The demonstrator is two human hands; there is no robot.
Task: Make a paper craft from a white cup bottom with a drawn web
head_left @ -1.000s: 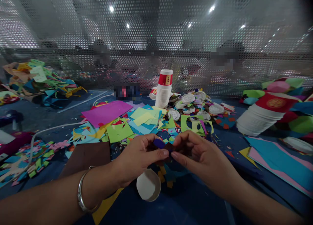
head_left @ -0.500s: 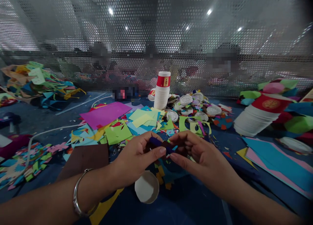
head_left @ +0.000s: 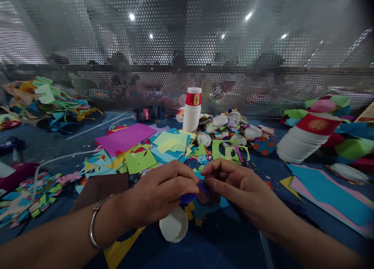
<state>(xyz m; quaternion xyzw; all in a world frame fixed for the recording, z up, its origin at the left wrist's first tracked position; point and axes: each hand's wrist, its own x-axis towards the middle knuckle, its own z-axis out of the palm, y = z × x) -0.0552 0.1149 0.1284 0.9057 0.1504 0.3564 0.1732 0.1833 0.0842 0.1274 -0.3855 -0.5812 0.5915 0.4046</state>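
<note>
Both hands meet near the desk (head_left: 222, 241) edge, mid-frame. My left hand (head_left: 159, 195) is curled, its fingertips closed on one end of a small dark-blue paper piece (head_left: 189, 197). My right hand (head_left: 236, 187) pinches the other end between thumb and forefinger. The piece sits between the two hands, over a litter of coloured paper scraps (head_left: 163, 148). A white paper cup (head_left: 173, 226) lies on its side just below my left hand. Silver bangle (head_left: 95, 222) on my left wrist. Brown sheet (head_left: 101, 185) just left of the left hand, magenta sheet (head_left: 125, 137) further back. An upright cup stack (head_left: 192, 113) stands behind the scraps, and a toppled cup stack (head_left: 300, 142) lies far right
</note>
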